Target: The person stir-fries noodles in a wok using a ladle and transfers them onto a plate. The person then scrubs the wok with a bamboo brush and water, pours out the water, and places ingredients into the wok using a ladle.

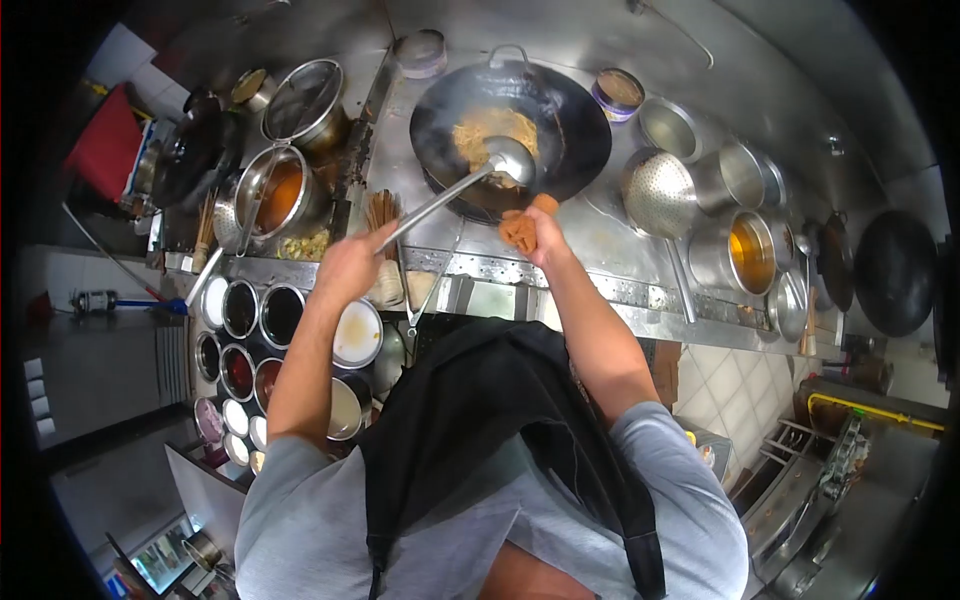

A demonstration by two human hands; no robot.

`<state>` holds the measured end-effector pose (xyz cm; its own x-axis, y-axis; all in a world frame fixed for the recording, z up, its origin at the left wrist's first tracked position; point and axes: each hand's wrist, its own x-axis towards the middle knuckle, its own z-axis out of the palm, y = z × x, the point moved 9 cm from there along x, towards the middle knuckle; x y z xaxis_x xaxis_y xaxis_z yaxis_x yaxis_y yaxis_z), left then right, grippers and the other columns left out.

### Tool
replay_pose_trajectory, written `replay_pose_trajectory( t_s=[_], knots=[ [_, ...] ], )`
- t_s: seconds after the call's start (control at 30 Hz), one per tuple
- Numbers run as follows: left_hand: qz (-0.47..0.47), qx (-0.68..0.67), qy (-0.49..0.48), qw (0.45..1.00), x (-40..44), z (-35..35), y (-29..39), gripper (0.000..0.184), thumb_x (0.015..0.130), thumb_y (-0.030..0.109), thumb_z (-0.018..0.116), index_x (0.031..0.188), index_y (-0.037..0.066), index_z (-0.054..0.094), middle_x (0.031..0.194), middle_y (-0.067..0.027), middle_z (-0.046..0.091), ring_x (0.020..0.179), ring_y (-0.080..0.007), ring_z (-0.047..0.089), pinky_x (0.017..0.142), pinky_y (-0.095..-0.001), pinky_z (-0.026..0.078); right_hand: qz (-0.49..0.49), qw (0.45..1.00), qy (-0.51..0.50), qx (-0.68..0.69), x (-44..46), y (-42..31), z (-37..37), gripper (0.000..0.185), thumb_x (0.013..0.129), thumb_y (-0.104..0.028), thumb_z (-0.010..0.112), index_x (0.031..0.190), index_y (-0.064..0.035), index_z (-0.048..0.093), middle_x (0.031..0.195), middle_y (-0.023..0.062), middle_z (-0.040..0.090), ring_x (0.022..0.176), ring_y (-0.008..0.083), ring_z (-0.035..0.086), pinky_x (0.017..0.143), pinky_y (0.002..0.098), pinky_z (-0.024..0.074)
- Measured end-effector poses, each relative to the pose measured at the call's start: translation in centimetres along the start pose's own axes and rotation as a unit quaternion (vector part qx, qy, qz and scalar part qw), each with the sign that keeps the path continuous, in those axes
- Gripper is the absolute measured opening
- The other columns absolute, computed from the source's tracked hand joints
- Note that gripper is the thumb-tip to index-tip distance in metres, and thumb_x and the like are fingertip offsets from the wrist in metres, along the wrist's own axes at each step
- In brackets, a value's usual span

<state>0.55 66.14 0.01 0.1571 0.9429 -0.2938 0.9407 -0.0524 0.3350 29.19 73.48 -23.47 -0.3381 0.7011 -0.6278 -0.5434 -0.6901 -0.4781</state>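
"Head view, left side first: what do we notice?"

"We see a metal pot (317, 201) holding orange liquid, then the left hand (354, 263), fingers wrapped round the handle of a ladle (454, 194)."

"Where does its bowl rest?"

"Inside the black wok (574, 128) on the steel worktop (600, 236), against yellow-brown, noodle-like food (494, 124) heaped mid-wok under a light haze."

"And the right hand (544, 241)?"

"We find it clenched on a bunched orange-brown cloth (518, 231) at the wok's near rim."

"Any label?"

"Right of the wok stands a purple-banded tin (618, 92), its lettering too small for us."
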Motion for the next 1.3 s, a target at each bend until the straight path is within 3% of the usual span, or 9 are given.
replay_pose_trajectory(
  t_s=[0.2,0.47,0.53,0.73,0.9,1.0,1.07,1.2,1.3],
  knots=[
    [0.032,-0.158,-0.078,0.984,-7.6,-1.1,0.2,0.059,0.093,0.010,0.065,0.149,0.009,0.046,0.138,-0.0224,0.057,0.127,-0.0378,0.057,0.106,-0.0387,0.045,-0.039,0.992,0.081,0.087,-6.4,0.1,4.6,0.027,0.093,-0.015,0.050,0.110,0.0031,0.058,0.103,0.0180,0.068,0.093,0.0315,0.069,0.079,0.0437,0.0587],
    [0.001,-0.148,0.052,0.988,-3.7,6.8,0.7,0.057,0.093,0.013,0.063,0.148,0.016,0.049,0.112,-0.0270,0.066,0.101,-0.0445,0.064,0.091,-0.0485,0.051,-0.071,0.996,0.052,-0.008,-11.4,7.1,1.4,0.033,0.093,-0.013,0.050,0.119,0.0065,0.056,0.110,0.0190,0.066,0.096,0.0329,0.069,0.081,0.0471,0.0594],
    [0.012,-0.160,0.063,0.985,-5.4,6.0,1.2,0.058,0.092,0.012,0.065,0.148,0.016,0.050,0.115,-0.0266,0.066,0.105,-0.0441,0.064,0.092,-0.0481,0.051,-0.120,0.991,0.056,0.004,-11.9,8.9,-1.0,0.033,0.092,-0.015,0.051,0.118,0.0045,0.057,0.109,0.0182,0.066,0.094,0.0320,0.069,0.080,0.0469,0.0596],
    [-0.013,-0.107,-0.043,0.993,-9.5,0.3,1.5,0.062,0.089,0.008,0.068,0.148,0.015,0.049,0.122,-0.0254,0.065,0.114,-0.0414,0.062,0.097,-0.0455,0.050,-0.073,0.995,0.058,0.045,-9.2,2.1,3.3,0.032,0.089,-0.019,0.055,0.111,0.0048,0.058,0.103,0.0175,0.067,0.092,0.0328,0.068,0.074,0.0466,0.0574],
    [-0.017,-0.056,-0.006,0.998,-5.3,4.0,2.0,0.061,0.091,0.011,0.066,0.149,0.015,0.047,0.120,-0.0256,0.065,0.109,-0.0429,0.063,0.094,-0.0483,0.051,-0.076,0.996,0.039,-0.014,-8.4,2.9,2.8,0.032,0.090,-0.021,0.056,0.111,0.0018,0.061,0.103,0.0161,0.068,0.091,0.0301,0.069,0.076,0.0443,0.0586],
    [-0.024,-0.075,0.040,0.996,-4.8,5.7,2.1,0.062,0.090,0.012,0.067,0.149,0.015,0.047,0.118,-0.0260,0.065,0.106,-0.0438,0.063,0.092,-0.0494,0.050,-0.121,0.991,0.008,-0.062,-12.6,7.8,-0.3,0.039,0.091,-0.017,0.050,0.118,0.0085,0.061,0.108,0.0182,0.069,0.095,0.0297,0.070,0.079,0.0441,0.0598],
    [-0.013,-0.090,0.054,0.994,-5.9,5.2,2.7,0.063,0.089,0.011,0.068,0.149,0.015,0.047,0.117,-0.0261,0.066,0.105,-0.0437,0.064,0.091,-0.0495,0.050,-0.143,0.987,0.071,-0.017,-12.9,9.0,-2.3,0.039,0.091,-0.017,0.048,0.117,0.0089,0.062,0.107,0.0185,0.069,0.091,0.0289,0.071,0.079,0.0428,0.0596],
    [0.006,-0.049,0.014,0.999,-7.1,2.9,3.4,0.060,0.089,0.011,0.067,0.146,0.010,0.049,0.105,-0.0274,0.068,0.097,-0.0436,0.066,0.086,-0.0506,0.053,-0.061,0.997,0.050,0.019,-12.4,3.4,2.3,0.032,0.089,-0.016,0.054,0.110,0.0078,0.061,0.100,0.0202,0.068,0.085,0.0316,0.070,0.073,0.0428,0.0597],
    [0.008,-0.016,-0.011,1.000,-6.5,0.9,4.0,0.059,0.089,0.011,0.067,0.146,0.010,0.050,0.106,-0.0262,0.069,0.099,-0.0427,0.066,0.088,-0.0495,0.053,-0.057,0.995,0.056,0.060,-7.4,0.8,2.6,0.034,0.091,-0.017,0.050,0.108,0.0094,0.062,0.102,0.0194,0.068,0.091,0.0323,0.068,0.079,0.0448,0.0587]
  ],
)
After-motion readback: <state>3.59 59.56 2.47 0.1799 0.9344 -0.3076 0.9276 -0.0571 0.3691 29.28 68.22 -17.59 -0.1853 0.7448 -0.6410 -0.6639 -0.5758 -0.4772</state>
